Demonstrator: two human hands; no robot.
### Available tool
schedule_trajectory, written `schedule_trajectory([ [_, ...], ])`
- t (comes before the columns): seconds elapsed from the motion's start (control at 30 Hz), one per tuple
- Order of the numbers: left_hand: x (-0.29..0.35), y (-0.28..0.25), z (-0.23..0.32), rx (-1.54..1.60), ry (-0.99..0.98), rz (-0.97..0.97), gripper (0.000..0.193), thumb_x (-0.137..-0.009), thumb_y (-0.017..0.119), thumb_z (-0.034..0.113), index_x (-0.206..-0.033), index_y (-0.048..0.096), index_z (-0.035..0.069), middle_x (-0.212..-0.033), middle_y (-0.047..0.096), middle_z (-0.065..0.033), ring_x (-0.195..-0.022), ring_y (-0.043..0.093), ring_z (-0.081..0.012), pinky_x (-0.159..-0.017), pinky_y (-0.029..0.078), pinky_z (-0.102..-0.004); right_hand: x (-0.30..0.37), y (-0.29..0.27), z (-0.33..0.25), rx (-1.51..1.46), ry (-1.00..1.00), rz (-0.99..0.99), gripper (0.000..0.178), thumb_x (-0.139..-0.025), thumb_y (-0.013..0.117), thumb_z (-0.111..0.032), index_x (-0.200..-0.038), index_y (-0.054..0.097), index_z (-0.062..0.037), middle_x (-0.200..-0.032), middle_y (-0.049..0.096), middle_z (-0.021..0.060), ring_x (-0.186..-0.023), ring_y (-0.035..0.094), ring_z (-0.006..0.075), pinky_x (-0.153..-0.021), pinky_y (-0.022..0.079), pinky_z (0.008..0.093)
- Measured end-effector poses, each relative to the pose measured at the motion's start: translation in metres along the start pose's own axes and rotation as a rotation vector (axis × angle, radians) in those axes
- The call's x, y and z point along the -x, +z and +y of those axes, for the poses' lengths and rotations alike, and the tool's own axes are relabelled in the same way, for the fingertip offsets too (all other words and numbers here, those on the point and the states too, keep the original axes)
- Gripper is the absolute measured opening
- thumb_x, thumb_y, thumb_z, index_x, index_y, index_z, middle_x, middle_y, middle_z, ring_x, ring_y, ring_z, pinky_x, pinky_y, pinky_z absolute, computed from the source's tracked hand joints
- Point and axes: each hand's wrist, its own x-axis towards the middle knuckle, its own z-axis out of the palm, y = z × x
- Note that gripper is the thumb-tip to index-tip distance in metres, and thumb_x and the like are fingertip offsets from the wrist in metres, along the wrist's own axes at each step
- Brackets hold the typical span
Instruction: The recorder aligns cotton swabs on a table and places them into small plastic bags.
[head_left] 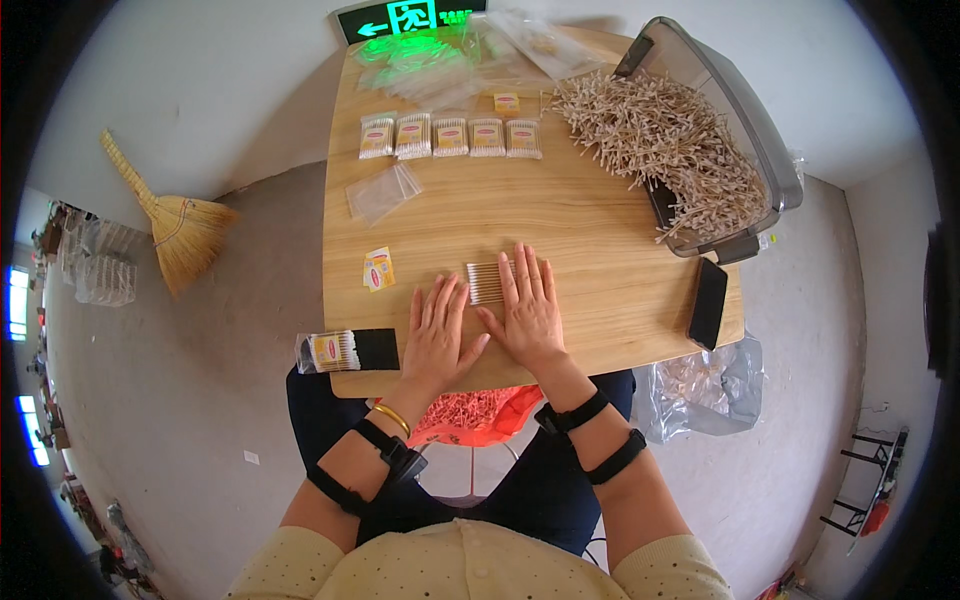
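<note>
My left hand (437,335) and my right hand (529,305) lie flat on the wooden table (600,230), fingers spread. Between them sits a small row of cotton swabs (484,283); the thumb and forefinger side of each hand touches its edges. Neither hand grips anything. A big loose heap of cotton swabs (655,145) spills from a tipped clear plastic bin (740,100) at the far right. Several filled swab packets (450,137) stand in a row at the far middle. Small yellow label cards (379,269) lie left of my hands.
Empty clear bags (383,192) lie on the table, more at the far edge (430,65). A filled packet on a black strip (345,350) overhangs the near left edge. A black phone-like slab (707,303) sits near right. A broom (180,225) lies on the floor left.
</note>
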Motion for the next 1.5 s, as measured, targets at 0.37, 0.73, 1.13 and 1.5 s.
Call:
schedule_trajectory([
  [0.37, -0.008, 0.002, 0.004, 0.129, -0.045, 0.087, 0.068, -0.101, 0.055, 0.043, -0.154, 0.036, 0.005, -0.162, 0.029, -0.0216, -0.152, 0.025, -0.0406, -0.123, 0.013, -0.0610, 0.000, 0.002, 0.000, 0.024, 0.005, -0.007, 0.091, -0.095, 0.057, -0.058, -0.160, 0.026, -0.0015, -0.166, 0.023, 0.0253, -0.157, 0.017, 0.0368, -0.128, 0.013, 0.0520],
  [0.73, -0.009, 0.001, 0.007, 0.139, -0.073, 0.090, 0.069, -0.101, 0.055, 0.043, -0.155, 0.036, 0.005, -0.163, 0.030, -0.0204, -0.152, 0.025, -0.0400, -0.123, 0.013, -0.0602, 0.000, 0.001, 0.000, 0.005, 0.002, -0.009, 0.090, -0.096, 0.055, -0.058, -0.160, 0.027, -0.0012, -0.166, 0.021, 0.0254, -0.157, 0.017, 0.0369, -0.128, 0.013, 0.0522],
  [1.13, -0.012, 0.007, 0.009, 0.103, -0.103, 0.109, 0.070, -0.101, 0.053, 0.047, -0.154, 0.038, 0.004, -0.161, 0.034, -0.0183, -0.152, 0.027, -0.0375, -0.124, 0.012, -0.0599, 0.001, -0.001, 0.001, -0.018, -0.002, -0.006, 0.090, -0.097, 0.053, -0.058, -0.161, 0.024, -0.0016, -0.167, 0.020, 0.0255, -0.157, 0.016, 0.0370, -0.128, 0.011, 0.0523],
  [1.5, -0.018, 0.006, 0.007, 0.094, -0.137, 0.116, 0.069, -0.102, 0.052, 0.046, -0.155, 0.037, 0.005, -0.156, 0.036, -0.0184, -0.149, 0.028, -0.0379, -0.123, 0.014, -0.0598, 0.000, 0.002, -0.001, 0.071, -0.005, -0.068, 0.092, -0.096, 0.054, -0.056, -0.162, 0.021, -0.0017, -0.169, 0.017, 0.0231, -0.159, 0.011, 0.0349, -0.129, 0.007, 0.0514],
])
